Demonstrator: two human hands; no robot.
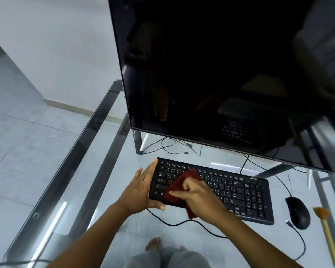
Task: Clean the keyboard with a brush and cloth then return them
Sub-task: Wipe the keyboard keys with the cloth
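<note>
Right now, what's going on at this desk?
A person is wiping the black keyboard with a dark red cloth gripped in the right hand, over the keys on its left half. The left hand rests against the keyboard's left end, fingers straight, steadying it. The brush lies untouched on the glass table, right of the mouse. The monitor is dark.

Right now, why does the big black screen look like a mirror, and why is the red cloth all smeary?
Head view: the dark monitor is glossy, so it mirrors the keyboard; the cloth in the right hand is blurred, as if moving; bright streaks glare on the glass table.
</note>
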